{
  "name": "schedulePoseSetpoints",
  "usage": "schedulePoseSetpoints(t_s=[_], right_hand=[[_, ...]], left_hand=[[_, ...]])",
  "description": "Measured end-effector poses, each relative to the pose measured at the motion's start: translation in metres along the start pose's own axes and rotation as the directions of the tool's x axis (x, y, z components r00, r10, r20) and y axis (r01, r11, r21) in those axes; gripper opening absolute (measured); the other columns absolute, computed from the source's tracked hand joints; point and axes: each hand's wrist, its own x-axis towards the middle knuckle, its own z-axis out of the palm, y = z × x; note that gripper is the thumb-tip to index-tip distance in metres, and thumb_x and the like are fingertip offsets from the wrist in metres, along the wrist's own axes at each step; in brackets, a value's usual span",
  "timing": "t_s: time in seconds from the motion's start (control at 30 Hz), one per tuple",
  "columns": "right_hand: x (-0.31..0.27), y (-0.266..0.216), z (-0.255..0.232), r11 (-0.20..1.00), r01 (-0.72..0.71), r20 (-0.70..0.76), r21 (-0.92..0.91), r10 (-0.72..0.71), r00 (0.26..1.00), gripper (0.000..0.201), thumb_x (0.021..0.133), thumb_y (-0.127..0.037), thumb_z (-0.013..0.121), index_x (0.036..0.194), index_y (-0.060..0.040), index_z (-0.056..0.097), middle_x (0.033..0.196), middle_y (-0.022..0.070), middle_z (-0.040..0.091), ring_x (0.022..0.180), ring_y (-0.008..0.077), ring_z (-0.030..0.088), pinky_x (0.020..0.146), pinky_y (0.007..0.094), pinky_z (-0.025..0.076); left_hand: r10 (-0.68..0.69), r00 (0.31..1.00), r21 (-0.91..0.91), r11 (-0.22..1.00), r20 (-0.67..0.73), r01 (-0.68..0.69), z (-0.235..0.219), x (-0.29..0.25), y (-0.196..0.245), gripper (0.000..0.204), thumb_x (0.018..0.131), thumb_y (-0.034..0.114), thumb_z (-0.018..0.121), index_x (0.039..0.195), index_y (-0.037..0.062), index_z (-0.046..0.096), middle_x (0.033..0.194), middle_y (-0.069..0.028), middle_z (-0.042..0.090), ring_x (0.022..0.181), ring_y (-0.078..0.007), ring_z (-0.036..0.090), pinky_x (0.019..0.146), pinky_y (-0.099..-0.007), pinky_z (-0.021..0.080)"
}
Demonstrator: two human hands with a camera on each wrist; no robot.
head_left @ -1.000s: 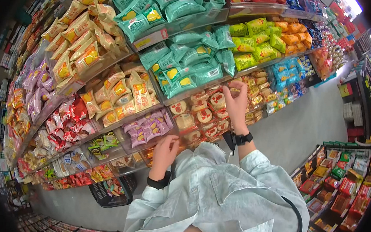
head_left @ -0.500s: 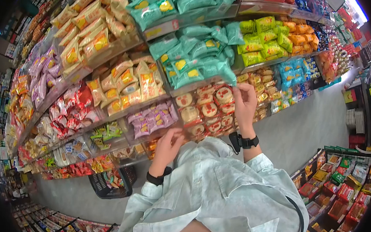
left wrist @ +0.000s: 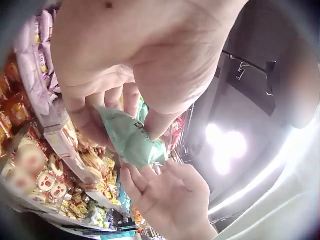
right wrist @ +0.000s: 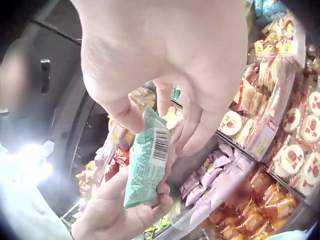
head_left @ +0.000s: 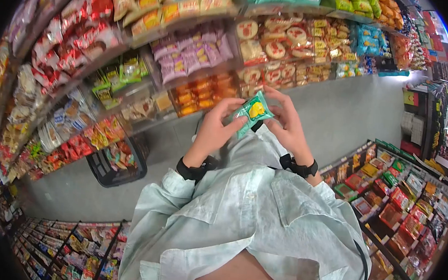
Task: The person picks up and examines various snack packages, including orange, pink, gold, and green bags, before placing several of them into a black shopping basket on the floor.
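Observation:
A small teal packet (head_left: 255,110) with a yellow picture is held between both hands in front of the shirt. The left hand (head_left: 216,130) pinches its lower left end, thumb on top. At its right end the right hand (head_left: 289,128) grips it with thumb and fingers. In the left wrist view the packet (left wrist: 132,137) lies between the left hand's thumb and fingers, the right hand (left wrist: 175,195) at its far end. Its barcode side (right wrist: 147,160) faces the right wrist camera, with the left hand (right wrist: 115,207) around the lower part.
Sloped shelves hold purple packets (head_left: 191,53), orange packets (head_left: 202,93), round white cakes (head_left: 275,49) and red-and-white packets (head_left: 76,39). A black basket (head_left: 121,176) with packets stands on the grey floor (head_left: 358,106) at the left. Another display (head_left: 403,207) stands at the right.
The right hand has drawn back from the shelf with a teal packet, and both hands have come together on it. The head view has tilted down, so the shelves sit higher.

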Motion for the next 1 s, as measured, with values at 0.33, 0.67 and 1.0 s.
schedulePoseSetpoints(t_s=[0.33, 0.67, 1.0], right_hand=[[-0.071, 0.026, 0.048, 0.994, -0.047, 0.001, -0.103, 0.047, 0.999, 0.066, 0.093, 0.0, 0.079, 0.152, -0.006, 0.05, 0.124, 0.008, 0.071, 0.103, 0.0123, 0.07, 0.086, 0.0275, 0.057], [-0.157, 0.033, 0.047, 0.997, 0.057, -0.079, -0.05, -0.06, 0.995, 0.042, 0.095, -0.001, 0.079, 0.134, -0.0048, 0.065, 0.11, 0.0014, 0.072, 0.091, 0.0056, 0.068, 0.075, 0.0242, 0.056], [-0.236, 0.098, 0.086, 0.97, -0.053, 0.098, 0.237, 0.031, 0.995, 0.036, 0.098, 0.003, 0.073, 0.133, -0.0009, 0.064, 0.104, 0.0033, 0.075, 0.088, 0.0063, 0.069, 0.074, 0.0233, 0.057]], left_hand=[[-0.055, 0.998, 0.168, 0.985, 0.035, 0.048, -0.012, -0.071, -0.018, 0.055, 0.097, 0.012, 0.079, 0.145, 0.0053, 0.054, 0.124, -0.0066, 0.068, 0.109, -0.013, 0.066, 0.093, -0.0308, 0.054], [-0.047, 0.998, 0.288, 0.957, 0.048, 0.031, 0.026, -0.133, -0.015, 0.049, 0.1, 0.013, 0.077, 0.144, 0.008, 0.055, 0.11, -0.0015, 0.067, 0.092, -0.0086, 0.066, 0.079, -0.0248, 0.054], [0.007, 0.988, 0.547, 0.833, -0.151, 0.078, 0.058, -0.269, -0.015, 0.038, 0.095, 0.016, 0.079, 0.13, 0.0077, 0.07, 0.114, -0.012, 0.076, 0.086, -0.0219, 0.072, 0.077, -0.0332, 0.056]])
